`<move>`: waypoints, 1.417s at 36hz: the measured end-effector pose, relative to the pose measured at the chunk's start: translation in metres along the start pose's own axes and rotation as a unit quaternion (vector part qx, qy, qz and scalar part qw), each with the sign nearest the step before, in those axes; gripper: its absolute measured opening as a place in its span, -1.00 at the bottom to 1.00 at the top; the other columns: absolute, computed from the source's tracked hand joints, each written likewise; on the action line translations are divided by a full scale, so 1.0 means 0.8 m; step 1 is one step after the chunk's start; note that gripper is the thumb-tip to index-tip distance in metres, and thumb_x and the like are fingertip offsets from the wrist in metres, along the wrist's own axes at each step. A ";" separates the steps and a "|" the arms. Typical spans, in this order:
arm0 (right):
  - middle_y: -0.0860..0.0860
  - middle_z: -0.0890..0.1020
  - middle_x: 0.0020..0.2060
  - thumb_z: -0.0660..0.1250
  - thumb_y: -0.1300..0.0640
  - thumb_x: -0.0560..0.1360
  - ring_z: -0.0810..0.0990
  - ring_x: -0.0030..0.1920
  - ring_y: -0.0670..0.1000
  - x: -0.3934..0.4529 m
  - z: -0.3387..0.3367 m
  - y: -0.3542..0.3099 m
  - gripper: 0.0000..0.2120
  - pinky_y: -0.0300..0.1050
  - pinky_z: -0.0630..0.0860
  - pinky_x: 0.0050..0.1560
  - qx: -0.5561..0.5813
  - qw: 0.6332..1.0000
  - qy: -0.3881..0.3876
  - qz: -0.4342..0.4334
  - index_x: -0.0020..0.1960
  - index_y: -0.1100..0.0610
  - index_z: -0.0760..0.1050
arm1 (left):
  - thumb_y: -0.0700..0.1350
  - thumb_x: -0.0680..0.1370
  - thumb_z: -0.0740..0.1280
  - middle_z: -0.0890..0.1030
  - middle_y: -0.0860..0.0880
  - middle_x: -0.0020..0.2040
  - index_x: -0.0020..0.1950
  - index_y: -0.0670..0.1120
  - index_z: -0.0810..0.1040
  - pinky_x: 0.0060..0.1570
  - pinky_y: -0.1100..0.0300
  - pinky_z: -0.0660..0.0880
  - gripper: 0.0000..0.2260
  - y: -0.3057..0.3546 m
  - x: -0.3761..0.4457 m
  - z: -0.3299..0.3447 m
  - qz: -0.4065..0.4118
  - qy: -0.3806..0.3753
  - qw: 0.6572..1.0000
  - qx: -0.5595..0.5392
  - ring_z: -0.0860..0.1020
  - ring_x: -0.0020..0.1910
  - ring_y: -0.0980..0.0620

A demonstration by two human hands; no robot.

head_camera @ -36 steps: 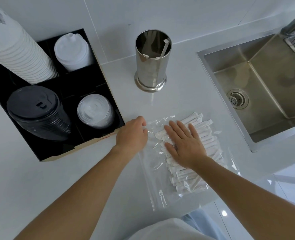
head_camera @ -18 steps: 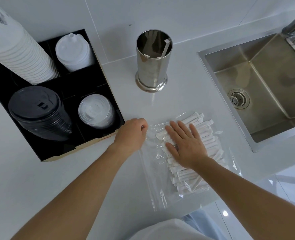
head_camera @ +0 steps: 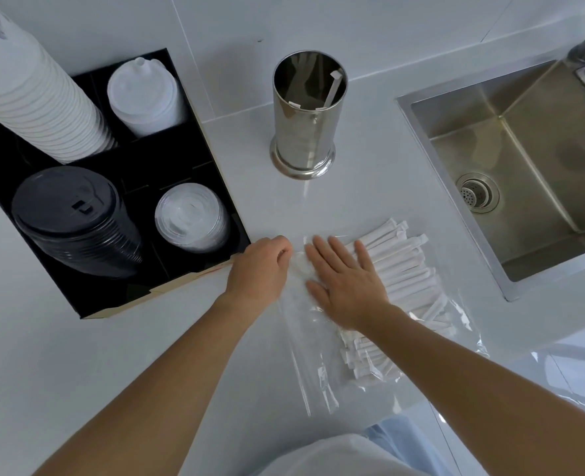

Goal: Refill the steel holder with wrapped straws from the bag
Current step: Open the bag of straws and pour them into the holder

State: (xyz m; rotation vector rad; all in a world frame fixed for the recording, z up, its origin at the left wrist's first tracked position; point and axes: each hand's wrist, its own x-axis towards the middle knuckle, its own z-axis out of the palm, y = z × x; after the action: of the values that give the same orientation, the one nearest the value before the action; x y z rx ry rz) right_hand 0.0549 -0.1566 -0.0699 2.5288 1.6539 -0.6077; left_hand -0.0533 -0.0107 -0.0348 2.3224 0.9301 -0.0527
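Note:
A clear plastic bag lies flat on the white counter, holding several white wrapped straws. My right hand rests flat on the bag's left part, fingers spread. My left hand is curled at the bag's upper left corner, pinching the plastic edge. The steel holder stands upright behind the bag, with a few wrapped straws leaning inside it.
A black organiser at the left holds white cups, black lids and clear lids. A steel sink is sunk into the counter at the right. The counter's front edge runs just below the bag.
My right hand has slid left across the bag, toward my left hand. My left hand stays at the bag's corner.

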 end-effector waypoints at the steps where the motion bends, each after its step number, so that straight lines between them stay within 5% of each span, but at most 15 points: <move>1: -0.09 -0.08 0.59 -0.28 -0.23 0.57 -0.13 0.57 0.00 0.000 0.001 0.001 -0.37 0.14 -0.30 0.49 -0.005 1.000 0.000 -0.001 0.58 -0.03 -0.19 | -0.11 0.61 0.20 0.57 -0.05 -0.17 -0.09 -0.05 0.53 -0.17 0.01 0.46 -0.85 -0.001 -0.001 0.000 -0.001 0.001 1.000 -0.006 0.49 -0.15 -0.08; 17: -0.09 -0.18 0.58 -0.30 -0.30 0.55 -0.26 0.56 0.02 -0.009 0.005 0.000 -0.37 0.20 -0.45 0.42 -0.020 0.999 -0.008 0.043 0.57 -0.13 -0.26 | -0.18 0.60 0.24 0.60 -0.07 -0.24 -0.08 -0.16 0.52 -0.18 -0.04 0.49 -0.89 -0.014 -0.019 -0.006 0.032 0.019 0.996 -0.076 0.52 -0.22 -0.11; 26: -0.07 -0.16 0.59 -0.29 -0.32 0.55 -0.26 0.55 0.01 -0.015 0.011 -0.001 -0.38 0.26 -0.34 0.46 -0.019 0.999 0.006 0.050 0.54 -0.15 -0.30 | -0.17 0.60 0.17 0.57 -0.01 -0.19 -0.13 -0.07 0.41 -0.21 0.04 0.45 -0.87 -0.028 -0.033 -0.004 -0.003 0.005 0.993 -0.118 0.48 -0.24 -0.02; 29: -0.07 -0.13 0.59 -0.28 -0.32 0.54 -0.22 0.56 0.03 -0.015 0.010 -0.001 -0.37 0.25 -0.35 0.45 -0.015 0.999 0.007 0.051 0.56 -0.14 -0.25 | -0.12 0.58 0.23 0.61 -0.01 -0.08 0.00 -0.05 0.45 -0.05 0.03 0.53 -0.96 -0.028 -0.032 -0.007 0.011 -0.030 0.992 -0.121 0.56 -0.09 0.01; 33: -0.07 -0.16 0.59 -0.30 -0.32 0.53 -0.25 0.56 0.04 -0.015 0.007 -0.002 -0.37 0.27 -0.35 0.45 -0.012 0.999 -0.001 0.051 0.56 -0.15 -0.27 | -0.10 0.54 0.30 0.59 -0.01 0.01 0.18 0.01 0.49 0.03 0.02 0.52 -0.78 -0.022 -0.024 -0.013 0.053 -0.076 0.994 -0.056 0.55 0.01 -0.01; 39: -0.09 -0.29 0.56 -0.28 -0.44 0.48 -0.29 0.55 0.06 -0.031 0.012 -0.012 -0.25 0.30 -0.40 0.43 -0.016 0.998 -0.006 0.060 0.56 -0.12 -0.32 | -0.17 0.56 0.26 0.58 -0.09 -0.22 -0.08 -0.11 0.56 -0.17 -0.01 0.48 -0.90 -0.012 -0.021 -0.015 0.060 -0.030 0.998 0.000 0.51 -0.17 -0.13; 45: -0.09 -0.20 0.57 -0.23 -0.45 0.48 -0.23 0.57 0.06 -0.038 0.016 -0.009 -0.23 0.28 -0.37 0.45 -0.013 0.999 0.010 0.050 0.58 -0.11 -0.24 | -0.25 0.54 0.24 0.51 -0.06 -0.35 -0.16 -0.13 0.50 -0.27 -0.10 0.49 -0.90 -0.024 -0.031 -0.015 0.058 -0.016 0.998 -0.034 0.45 -0.30 -0.13; 51: -0.09 -0.23 0.56 -0.24 -0.45 0.48 -0.25 0.56 0.06 -0.038 0.020 -0.008 -0.23 0.30 -0.38 0.44 -0.015 0.999 0.009 0.050 0.57 -0.12 -0.25 | -0.19 0.55 0.27 0.62 -0.03 -0.22 -0.07 -0.08 0.53 -0.16 -0.08 0.54 -0.94 -0.037 -0.038 -0.020 0.046 -0.038 0.997 -0.045 0.57 -0.18 -0.09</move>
State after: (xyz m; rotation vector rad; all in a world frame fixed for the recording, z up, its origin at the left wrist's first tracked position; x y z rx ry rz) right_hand 0.0339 -0.1842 -0.0728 2.5850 1.5187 -0.5493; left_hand -0.0979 -0.0040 -0.0302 2.2614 0.7711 -0.0597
